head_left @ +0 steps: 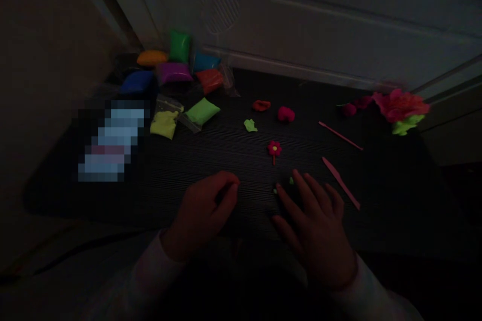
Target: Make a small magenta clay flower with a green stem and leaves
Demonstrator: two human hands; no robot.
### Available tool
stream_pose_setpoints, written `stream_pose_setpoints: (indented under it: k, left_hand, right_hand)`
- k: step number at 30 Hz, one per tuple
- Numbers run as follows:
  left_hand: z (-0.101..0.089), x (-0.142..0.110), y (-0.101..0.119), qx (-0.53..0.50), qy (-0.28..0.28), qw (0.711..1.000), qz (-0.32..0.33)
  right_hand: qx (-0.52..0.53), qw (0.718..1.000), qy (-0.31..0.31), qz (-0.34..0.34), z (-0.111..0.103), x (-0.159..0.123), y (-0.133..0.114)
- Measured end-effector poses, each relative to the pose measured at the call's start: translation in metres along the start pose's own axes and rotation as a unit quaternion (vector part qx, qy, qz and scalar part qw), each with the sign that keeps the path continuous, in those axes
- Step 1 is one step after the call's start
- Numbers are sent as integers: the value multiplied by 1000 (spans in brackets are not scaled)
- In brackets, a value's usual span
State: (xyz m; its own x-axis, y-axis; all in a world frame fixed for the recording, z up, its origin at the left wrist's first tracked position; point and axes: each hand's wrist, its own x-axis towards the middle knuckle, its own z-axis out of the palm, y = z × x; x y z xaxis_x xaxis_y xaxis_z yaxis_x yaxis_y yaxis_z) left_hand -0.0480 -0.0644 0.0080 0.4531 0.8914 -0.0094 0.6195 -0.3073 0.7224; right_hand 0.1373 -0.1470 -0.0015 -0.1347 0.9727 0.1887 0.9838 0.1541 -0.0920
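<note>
My left hand [205, 210] is above the dark table's front edge, thumb and forefinger closed together; anything between them is hidden. To its right, my right hand [314, 225] is open, palm down with fingers spread. Its forefinger tip touches or nearly touches a tiny pale green bit of clay [274, 191]. Another small green clay bit [291, 180] lies beside the middle fingertip. Just beyond the hands lies a small clay flower [274, 149] with dark pink petals, a yellow centre and a short orange-red stem.
Loose lumps of light green clay [250, 125], red clay [261, 106] and pink clay [286, 114] lie farther back. Two pink modelling tools [341, 183] are at right, near an artificial flower [401, 108]. Bagged clay [175, 72] and a blurred-out bright screen [113, 143] occupy the left.
</note>
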Motion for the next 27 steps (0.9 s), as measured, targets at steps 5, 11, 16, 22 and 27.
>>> stream_pose_setpoints:
  k: [5,11,16,22,27]
  left_hand:
    - [-1,0,1,4,-11,1000,-6]
    - [0,0,-1,8,3,1000,3]
    - [1,1,0,-2,5,1000,11]
    - [0,-1,0,3,7,1000,5]
    - [1,0,0,-7,5,1000,3]
  right_hand:
    - [9,1000,-14,-24,-2,-2,-7]
    - [-6,1000,-20,-9,0,5,-6]
    - [-3,1000,-24,-15,0,-1,-8]
    - [4,999,-40,-6,1,10,-11]
    - [3,999,-40,-3,0,-2,-9]
